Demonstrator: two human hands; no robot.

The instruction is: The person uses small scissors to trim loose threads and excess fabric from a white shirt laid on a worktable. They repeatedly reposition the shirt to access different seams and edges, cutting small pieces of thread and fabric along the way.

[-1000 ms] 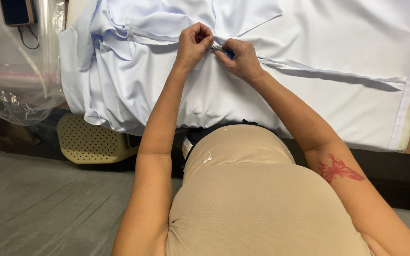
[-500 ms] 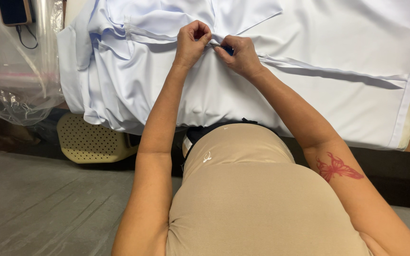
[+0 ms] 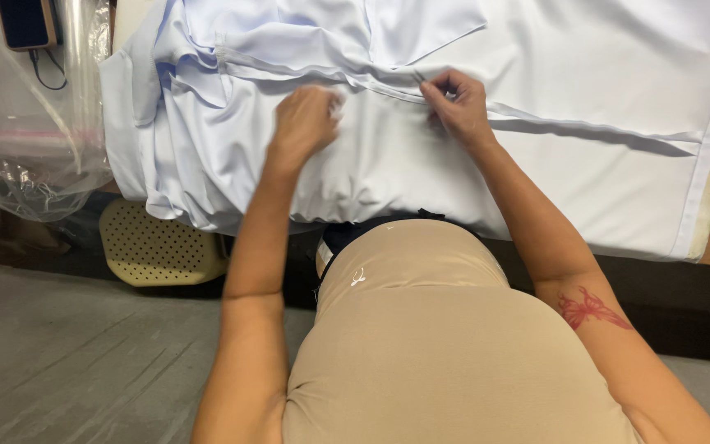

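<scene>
A single head-worn camera looks steeply down and forward from close range, past the wearer's beige-clad torso at lower centre of the frame, onto the pale blue-white cloth spread across the upper half, with grey floor at lower left.

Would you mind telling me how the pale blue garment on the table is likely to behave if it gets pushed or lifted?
The pale blue garment is probably floppy: it lies in soft folds and droops over the table edge. It looks light, thin cloth, so a push would likely bunch it rather than slide it. The right hand pinches its seam; the left hand is blurred.
</scene>
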